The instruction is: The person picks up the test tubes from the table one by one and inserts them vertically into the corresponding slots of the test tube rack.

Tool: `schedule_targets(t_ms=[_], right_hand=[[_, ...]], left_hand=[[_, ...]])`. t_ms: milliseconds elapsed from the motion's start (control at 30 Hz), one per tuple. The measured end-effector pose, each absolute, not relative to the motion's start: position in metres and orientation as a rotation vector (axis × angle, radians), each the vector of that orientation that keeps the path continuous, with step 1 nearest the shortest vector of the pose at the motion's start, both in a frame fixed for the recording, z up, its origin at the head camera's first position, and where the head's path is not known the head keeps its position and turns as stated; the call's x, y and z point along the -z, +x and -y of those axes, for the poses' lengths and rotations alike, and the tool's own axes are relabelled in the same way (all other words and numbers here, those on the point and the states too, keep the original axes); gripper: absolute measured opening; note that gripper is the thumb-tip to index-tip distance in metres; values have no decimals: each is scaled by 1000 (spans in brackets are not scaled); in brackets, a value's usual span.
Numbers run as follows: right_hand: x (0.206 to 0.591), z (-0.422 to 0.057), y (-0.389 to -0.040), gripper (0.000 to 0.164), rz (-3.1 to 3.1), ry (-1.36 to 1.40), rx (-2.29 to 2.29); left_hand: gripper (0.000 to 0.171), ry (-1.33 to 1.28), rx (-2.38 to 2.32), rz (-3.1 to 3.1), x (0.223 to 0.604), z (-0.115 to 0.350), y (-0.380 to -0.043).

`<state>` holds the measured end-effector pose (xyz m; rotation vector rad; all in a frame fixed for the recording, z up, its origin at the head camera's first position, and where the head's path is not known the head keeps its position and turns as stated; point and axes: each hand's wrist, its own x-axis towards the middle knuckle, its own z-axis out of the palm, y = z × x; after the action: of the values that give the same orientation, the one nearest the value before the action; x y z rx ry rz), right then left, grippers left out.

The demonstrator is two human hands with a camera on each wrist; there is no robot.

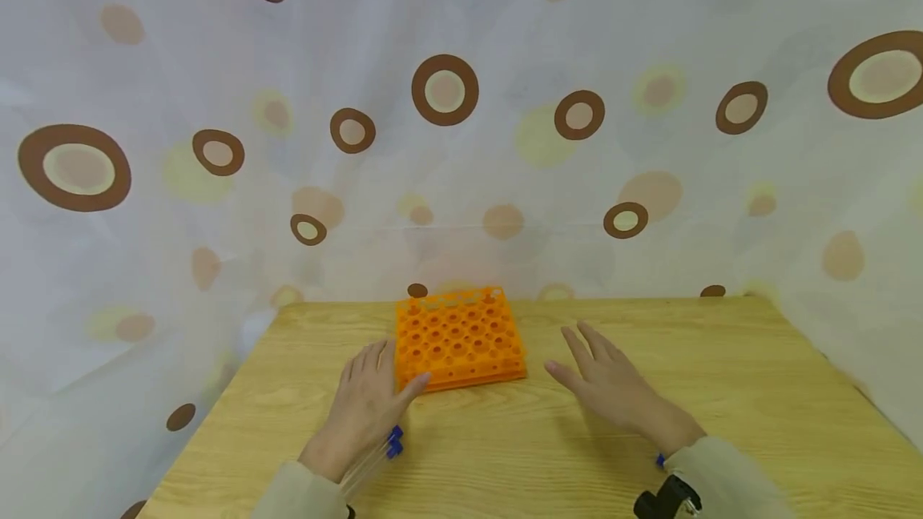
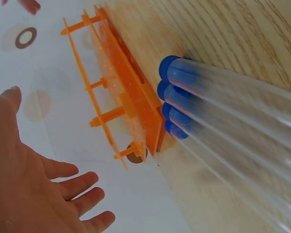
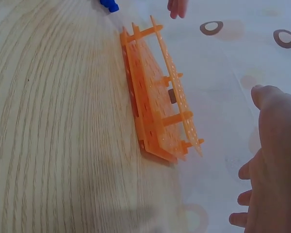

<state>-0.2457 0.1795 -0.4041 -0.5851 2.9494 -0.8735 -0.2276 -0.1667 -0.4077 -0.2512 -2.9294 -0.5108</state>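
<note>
An orange test tube rack (image 1: 461, 343) with rows of round holes stands on the wooden table. To its left is my left hand (image 1: 368, 400), fingers extended and thumb spread across the rack's near corner in the head view. The left wrist view shows a gap between that hand and the rack (image 2: 120, 82). Several clear test tubes (image 2: 233, 104) with blue caps lie on the table beneath the left hand. My right hand (image 1: 613, 383) hovers right of the rack, its fingers extended and holding nothing. A small blue piece (image 1: 660, 460) shows beside the right wrist, mostly hidden.
The wooden table (image 1: 505, 455) reaches back to a white curtain (image 1: 461, 166) patterned with brown rings and dots, which also runs along both sides. A dark wrist device (image 1: 669, 496) sits at the right sleeve.
</note>
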Motion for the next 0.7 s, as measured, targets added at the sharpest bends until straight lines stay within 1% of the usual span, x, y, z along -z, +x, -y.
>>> schedule_targets(t_ms=[100,167,233,300,367,433,533,600,700], right_hand=[[404,-171,-252,80,-2928,-572,885],[405,-165,-256,81,-2905,-551,915],[406,-159,-261,80,-2883,-531,962],[408,-153,-267,77,-2856,-518,1039],[410,-146,-272,72,-2807,-491,1150],[413,-140,-278,67,-2749,-456,1251],[420,-128,-286,55,-2670,-390,1375],[424,-120,-290,50,-2675,-369,1374],[429,-111,-296,38,-2767,-377,1311]], left_hand=[[91,-210,566,2952,409,168,-231],[86,-178,565,2965,410,169,-233],[76,-163,543,2960,411,170,-235],[62,-193,499,2931,411,170,-237],[49,-236,463,2886,411,170,-240],[40,-282,448,2847,410,169,-242],[20,-279,499,2835,411,168,-245],[15,-252,551,2847,411,167,-246],[14,-215,609,2842,413,167,-248]])
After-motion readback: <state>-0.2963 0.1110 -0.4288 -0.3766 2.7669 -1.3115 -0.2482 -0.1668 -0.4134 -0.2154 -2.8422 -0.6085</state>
